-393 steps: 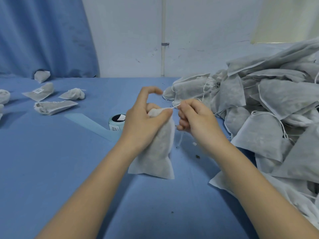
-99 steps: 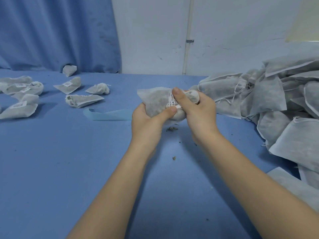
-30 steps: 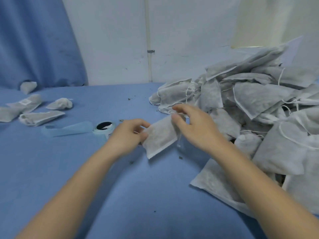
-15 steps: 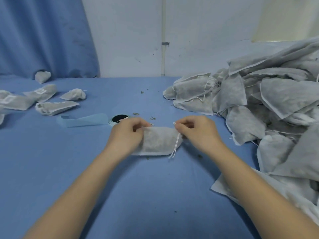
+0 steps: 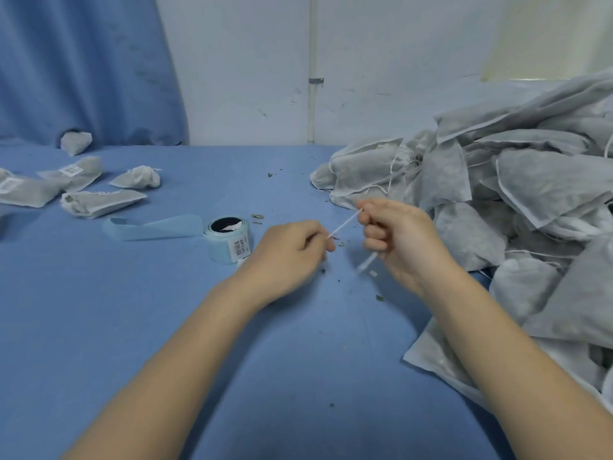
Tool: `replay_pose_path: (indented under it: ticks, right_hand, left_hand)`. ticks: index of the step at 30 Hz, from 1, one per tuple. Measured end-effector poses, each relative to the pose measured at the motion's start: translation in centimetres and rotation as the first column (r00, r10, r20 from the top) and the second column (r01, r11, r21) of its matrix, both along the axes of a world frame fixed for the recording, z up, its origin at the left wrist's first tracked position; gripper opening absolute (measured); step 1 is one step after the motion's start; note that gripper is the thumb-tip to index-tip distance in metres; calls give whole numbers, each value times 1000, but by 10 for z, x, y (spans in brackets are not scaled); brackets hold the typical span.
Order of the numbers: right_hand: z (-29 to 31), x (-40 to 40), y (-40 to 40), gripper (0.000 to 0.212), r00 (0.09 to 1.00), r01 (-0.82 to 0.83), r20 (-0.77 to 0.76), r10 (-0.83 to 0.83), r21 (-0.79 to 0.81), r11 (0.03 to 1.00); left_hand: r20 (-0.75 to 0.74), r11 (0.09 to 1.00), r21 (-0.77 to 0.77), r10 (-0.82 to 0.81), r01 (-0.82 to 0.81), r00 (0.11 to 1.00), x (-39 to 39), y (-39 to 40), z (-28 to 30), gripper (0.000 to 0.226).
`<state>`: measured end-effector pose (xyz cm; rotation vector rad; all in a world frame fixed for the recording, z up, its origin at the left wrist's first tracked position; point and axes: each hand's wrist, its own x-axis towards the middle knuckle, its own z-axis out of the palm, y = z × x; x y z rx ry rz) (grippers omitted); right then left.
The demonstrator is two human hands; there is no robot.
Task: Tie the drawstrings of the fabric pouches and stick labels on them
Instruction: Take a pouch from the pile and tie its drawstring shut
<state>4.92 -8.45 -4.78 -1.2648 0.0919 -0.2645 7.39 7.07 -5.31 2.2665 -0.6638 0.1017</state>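
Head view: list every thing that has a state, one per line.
Drawstring: pulled taut between both hands.
Left hand: curled, pinching the string's end; pouch hidden.
Right hand: curled, gripping the string.
Label roll: upright, blue strip trailing left.
Pouch pile: heaped, strings loose.
Finished pouches: lying flat, some labelled.

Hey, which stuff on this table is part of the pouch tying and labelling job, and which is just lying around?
Part of the job:
- drawstring stretched between left hand and right hand
- label roll
- untied pouch pile
- labelled pouches

Just lying about:
- loose backing strip
- dark crumbs
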Motion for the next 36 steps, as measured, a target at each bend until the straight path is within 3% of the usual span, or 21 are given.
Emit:
replay_pose_path:
  ticks: [4,7,10,12,16,19,23,28,32,36]
  right_hand:
    - [2,2,-10,18,985,85,-124,-123,-277,957]
    - [6,-1,-9,26,977,-56,-213,-28,-378,924]
    - [8,-7,-6,33,904,-359,-313,290,-191,914]
    - [10,-9,-1,22,871,-451,-216,441,2,892]
    - [7,-10,18,26,903,-402,22,429,392,827]
    - [0,-7,30,34,916,-390,80,392,404,828]
    - [-5,-8,36,48,918,-395,41,394,152,906]
    - [-6,-7,45,56,967,-255,-43,253,-262,931]
    - [-9,-8,43,51,992,-17,84,92,-636,771]
    - [-16,-9,42,42,971,161,233,50,-796,583]
  left_hand:
    - [91,989,-147,24,-10,996,1,15,-1,25]
    - [220,981,-196,49,-5,974,1,20,4,22]
    - [223,953,-297,126,-56,967,1,21,5,17]
    - [124,917,-393,127,-68,984,0,20,3,14]
    - [11,868,-495,58,-45,998,-7,9,-1,12]
    - [-29,812,-575,104,-101,994,-8,5,-2,9]
    - [-101,722,-652,222,-233,970,-7,5,-6,11]
    - [-50,708,-654,311,-266,949,-11,4,-8,14]
    - [18,797,-565,272,-214,962,-16,2,-9,13]
    - [49,855,-472,272,-217,961,-14,-1,-11,12]
